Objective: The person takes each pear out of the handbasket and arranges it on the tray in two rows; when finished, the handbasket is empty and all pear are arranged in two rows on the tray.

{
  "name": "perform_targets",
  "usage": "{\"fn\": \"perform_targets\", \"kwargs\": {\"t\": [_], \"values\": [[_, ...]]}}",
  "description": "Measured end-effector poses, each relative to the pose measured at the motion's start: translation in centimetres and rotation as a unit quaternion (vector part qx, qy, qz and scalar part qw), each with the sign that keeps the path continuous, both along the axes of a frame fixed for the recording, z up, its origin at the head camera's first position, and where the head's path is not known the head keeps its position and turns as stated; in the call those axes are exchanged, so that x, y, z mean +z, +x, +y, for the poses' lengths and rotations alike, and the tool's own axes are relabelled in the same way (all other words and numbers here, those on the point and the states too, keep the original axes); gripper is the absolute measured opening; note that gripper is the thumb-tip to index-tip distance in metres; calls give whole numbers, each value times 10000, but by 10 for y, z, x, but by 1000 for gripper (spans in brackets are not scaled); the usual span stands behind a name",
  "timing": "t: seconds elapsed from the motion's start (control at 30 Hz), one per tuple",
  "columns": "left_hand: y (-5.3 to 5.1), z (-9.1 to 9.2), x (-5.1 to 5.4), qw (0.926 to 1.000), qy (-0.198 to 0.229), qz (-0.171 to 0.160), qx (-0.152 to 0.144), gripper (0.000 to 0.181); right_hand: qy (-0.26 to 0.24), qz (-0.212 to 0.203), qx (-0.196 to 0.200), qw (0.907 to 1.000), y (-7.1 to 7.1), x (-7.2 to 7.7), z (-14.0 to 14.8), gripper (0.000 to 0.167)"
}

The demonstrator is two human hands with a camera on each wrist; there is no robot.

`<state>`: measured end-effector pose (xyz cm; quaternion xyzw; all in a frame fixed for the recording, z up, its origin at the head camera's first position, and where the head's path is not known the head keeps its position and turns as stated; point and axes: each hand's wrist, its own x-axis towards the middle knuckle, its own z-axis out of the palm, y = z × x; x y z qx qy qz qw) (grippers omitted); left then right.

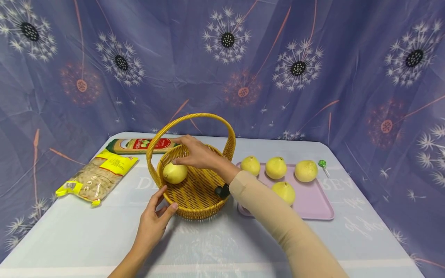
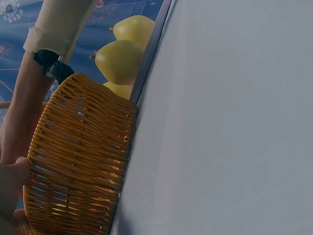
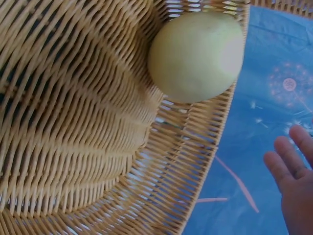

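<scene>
A yellow pear-like fruit [image 1: 175, 173] lies against the left inner wall of a round wicker basket [image 1: 194, 213] with a tall arched handle. Over the basket's left half reaches my right hand [image 1: 196, 152], fingers and thumb spread, nothing between them. In the right wrist view, the fingers [image 3: 291, 161] stand apart from the fruit [image 3: 195, 56]. At the basket's front-left side my left hand [image 1: 153, 222] touches the rim with its thumb and forefinger set apart. The left wrist view shows its fingertips [image 2: 19, 169] at the wicker edge [image 2: 78, 156].
On the right, a pink tray [image 1: 316, 204] carries several more yellow fruits [image 1: 276, 167], partly behind my right sleeve. A green lollipop [image 1: 323, 166] lies beyond its corner. A yellow-marked bag [image 1: 101, 175] and a long packet with a red label [image 1: 139, 145] lie at left.
</scene>
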<state>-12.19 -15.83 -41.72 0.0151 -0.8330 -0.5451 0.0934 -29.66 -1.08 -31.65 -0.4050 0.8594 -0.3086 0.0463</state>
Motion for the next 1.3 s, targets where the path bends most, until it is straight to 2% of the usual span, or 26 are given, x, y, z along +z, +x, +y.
{"fn": "perform_targets", "kwargs": {"t": [0.1,0.33,0.63,0.87,1.1,1.3], "values": [[0,0,1,10000,5,28,-16,64,5,35,23,10000,-3,-3,-3,70],[0,0,2,9999,58,-66,-86,64,460,78,88,9989,-9,-15,-11,71],[0,0,2,9999,76,-43,-88,64,631,-188,150,9977,-10,-29,-14,74],[0,0,2,9999,62,-66,-53,64,840,-358,476,9947,-13,-37,-15,82],[0,1,2,9999,83,-64,-49,64,912,-259,543,9940,-17,-44,-16,81],[0,1,2,9999,118,-20,-42,63,860,-376,529,9942,-18,-48,-16,79]]}}
